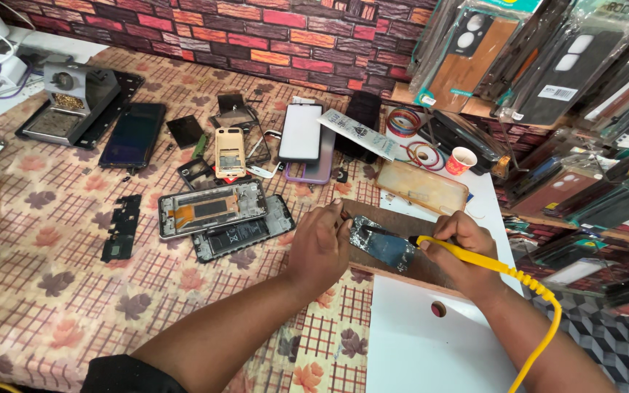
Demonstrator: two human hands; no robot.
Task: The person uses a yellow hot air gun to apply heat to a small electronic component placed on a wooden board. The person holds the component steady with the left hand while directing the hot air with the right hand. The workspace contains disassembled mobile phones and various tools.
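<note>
My left hand [320, 246] presses down on the left edge of a small dark circuit board [382, 244] that lies on a brown wooden board [409, 271]. My right hand [465, 246] grips a yellow-handled soldering iron [451, 249], and its dark tip touches the circuit board from the right. The iron's yellow cord [544, 320] runs down past my right wrist. An opened phone frame [211, 209] and a black battery [239, 236] lie just left of my left hand.
Several phones, back covers and parts are spread over the leaf-patterned cloth [60, 291]. A soldering station [74, 102] sits at back left. A small paper cup [461, 160] and wire spools [403, 122] stand at back right. Packaged phone cases [547, 65] hang on the right.
</note>
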